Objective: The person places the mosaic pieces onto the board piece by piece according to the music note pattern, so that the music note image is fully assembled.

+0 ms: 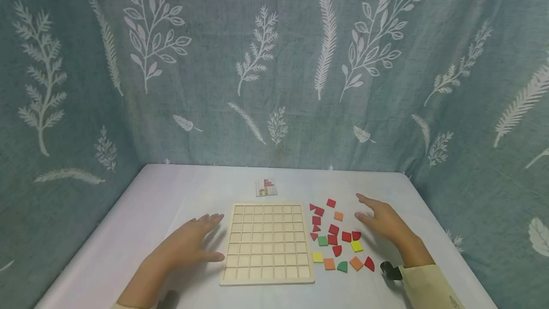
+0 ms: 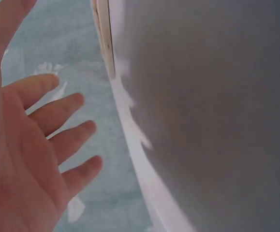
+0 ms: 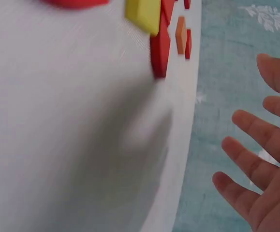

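A pale wooden grid board [image 1: 269, 281] lies flat on the white table, its square cells bare. My left hand [image 1: 188, 241] hovers just left of the board, fingers spread, holding nothing; the left wrist view shows the same hand [image 2: 28, 145] with its palm bare. To the right of the board lie loose flat pieces: red squares [image 1: 333, 229], red triangles and quarter-rounds [image 1: 369, 263], plus yellow [image 1: 356, 246], orange [image 1: 356, 263] and green [image 1: 322, 241] ones. My right hand [image 1: 383, 221] is held beyond these pieces on the right, its fingers [image 3: 256, 159] extended and holding nothing.
Behind the board lies a small card [image 1: 266, 187] printed with a coloured block picture on a grid. Teal cloth [image 1: 274, 70] with white leaf prints hangs behind the table [image 1: 193, 185] and along both sides.
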`<state>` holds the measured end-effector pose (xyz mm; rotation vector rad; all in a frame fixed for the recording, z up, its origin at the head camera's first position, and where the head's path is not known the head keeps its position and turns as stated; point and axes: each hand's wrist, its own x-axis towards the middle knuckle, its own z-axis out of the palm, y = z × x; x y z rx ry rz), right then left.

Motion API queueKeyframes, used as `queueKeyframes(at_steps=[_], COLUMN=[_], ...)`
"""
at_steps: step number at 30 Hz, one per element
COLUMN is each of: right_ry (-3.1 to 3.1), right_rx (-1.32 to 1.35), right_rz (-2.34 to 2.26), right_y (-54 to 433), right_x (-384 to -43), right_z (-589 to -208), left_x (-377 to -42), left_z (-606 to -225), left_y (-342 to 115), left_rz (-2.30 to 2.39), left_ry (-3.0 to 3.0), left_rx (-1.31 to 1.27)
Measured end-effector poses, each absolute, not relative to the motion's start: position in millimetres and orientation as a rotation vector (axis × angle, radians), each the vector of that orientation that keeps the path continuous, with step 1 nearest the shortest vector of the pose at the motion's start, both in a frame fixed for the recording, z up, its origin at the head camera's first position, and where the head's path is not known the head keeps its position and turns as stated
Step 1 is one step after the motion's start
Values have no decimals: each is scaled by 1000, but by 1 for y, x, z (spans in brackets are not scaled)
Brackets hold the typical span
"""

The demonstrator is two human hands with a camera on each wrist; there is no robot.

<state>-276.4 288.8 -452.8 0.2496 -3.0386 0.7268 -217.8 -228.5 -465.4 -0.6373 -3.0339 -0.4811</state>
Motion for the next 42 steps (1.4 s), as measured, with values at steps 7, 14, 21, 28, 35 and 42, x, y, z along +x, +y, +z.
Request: queueKeyframes(at_steps=[7,14,21,28,35,42], right_ry=[-3071,-3113,-3148,-3212,-3215,-3200], right_rx=[205,124,197,232,325,415], right_rz=[805,847,736,544,421,355], right_y=[265,241,227,227,221,218], right_x=[-299,-315,-322,-333,-336,-338], right_z=[-458,-469,-477,-473,-472,-471], left_x=[-239,-253,-251,-252,-251,-255], left_z=[-472,-481,-503,-515,-514,-515], left_y=[-225,-228,-238,-241,-240,-239], left_rz=[-608,-884,-1102,-1005,-855,-837], left_ry=[-3196,-3197,-3094,-3018,-3063,-3048], left_rx=[-543,-575,-810,-953,-917,-932])
